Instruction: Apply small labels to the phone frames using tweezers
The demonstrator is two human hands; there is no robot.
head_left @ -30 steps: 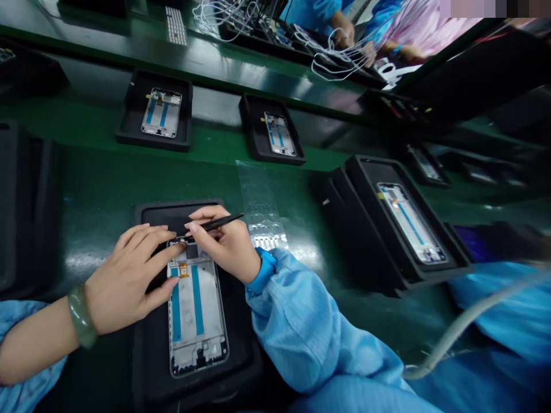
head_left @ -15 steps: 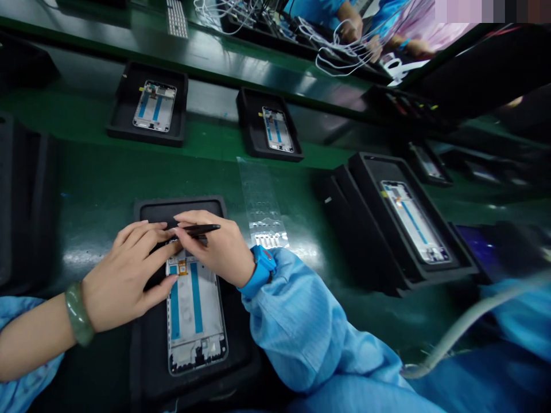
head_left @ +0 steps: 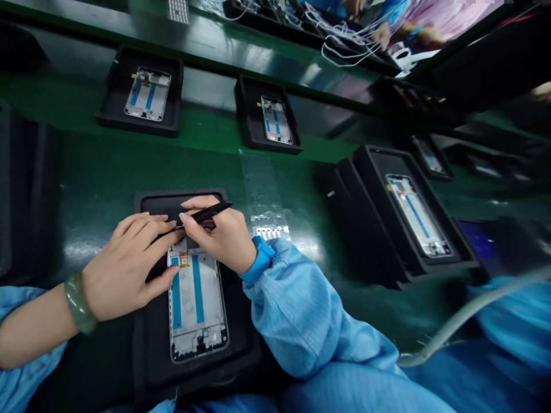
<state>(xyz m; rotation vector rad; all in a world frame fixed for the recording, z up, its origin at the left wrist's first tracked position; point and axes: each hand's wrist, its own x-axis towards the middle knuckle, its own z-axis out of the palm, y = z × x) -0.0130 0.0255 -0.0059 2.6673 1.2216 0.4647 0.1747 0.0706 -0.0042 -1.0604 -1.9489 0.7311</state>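
A phone frame (head_left: 200,304) with two blue strips lies in a black foam tray (head_left: 150,367) in front of me. My right hand (head_left: 221,232) is closed on black tweezers (head_left: 209,213), whose tip points left toward the frame's upper end. Beside it, my left hand (head_left: 133,261) rests over the frame's upper left edge, fingers spread, its fingertips close to the tweezers' tip. Both hands cover the top of the frame. Whether the tweezers grip anything is hidden. A clear plastic strip (head_left: 262,189) with small white pieces lies beyond my right wrist.
Two black trays with phone frames (head_left: 148,94) (head_left: 276,120) stand further back. Stacked trays (head_left: 374,229) with another frame are on the right, more dark trays (head_left: 26,195) at the left edge. White cables (head_left: 344,43) and another person's hands (head_left: 383,35) are at the top.
The tweezers are tilted more steeply, and my right hand has shifted slightly up and right. My left hand stays nearly in place. The whole view has shifted a little.
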